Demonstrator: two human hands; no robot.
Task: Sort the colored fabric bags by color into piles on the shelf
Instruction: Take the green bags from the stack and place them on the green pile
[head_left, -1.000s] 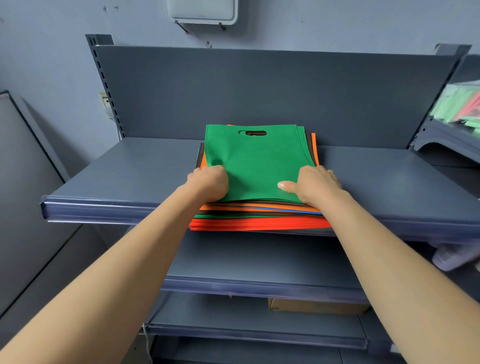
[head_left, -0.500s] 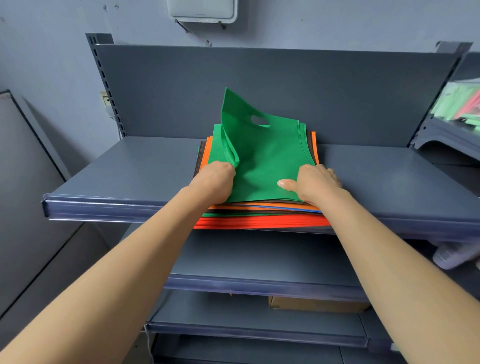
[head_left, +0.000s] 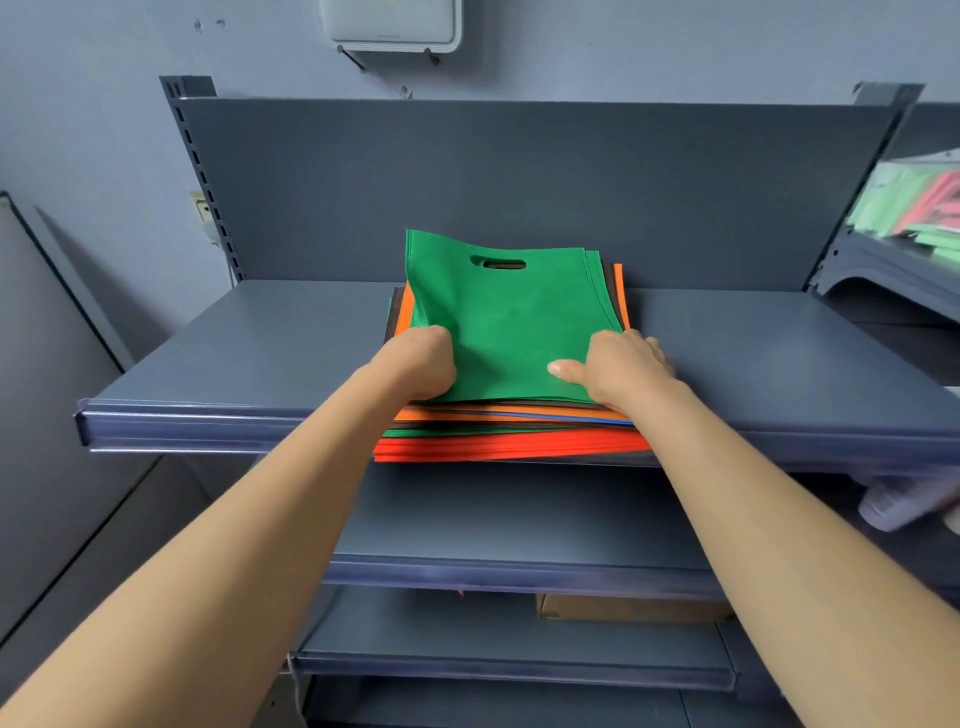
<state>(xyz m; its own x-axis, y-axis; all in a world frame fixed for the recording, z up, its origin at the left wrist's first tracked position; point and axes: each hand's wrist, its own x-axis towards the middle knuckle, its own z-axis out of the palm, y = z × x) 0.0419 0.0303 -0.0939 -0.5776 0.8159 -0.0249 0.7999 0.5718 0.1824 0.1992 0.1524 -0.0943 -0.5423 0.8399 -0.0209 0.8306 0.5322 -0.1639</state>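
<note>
**Two hands on the top green bag**

Both hands work the stack's near edge. The left hand (head_left: 423, 364) is closed on the green bag (head_left: 506, 322), its far left corner lifted. The right hand (head_left: 618, 366) presses flat, thumb on the green bag. The stack (head_left: 509, 436) overhangs the shelf (head_left: 234, 358) front edge.

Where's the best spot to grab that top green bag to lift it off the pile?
Probably the near-left corner of the green bag, from the front: the left hand already pinches there, that side peels up, and the right hand pins the stack.
</note>
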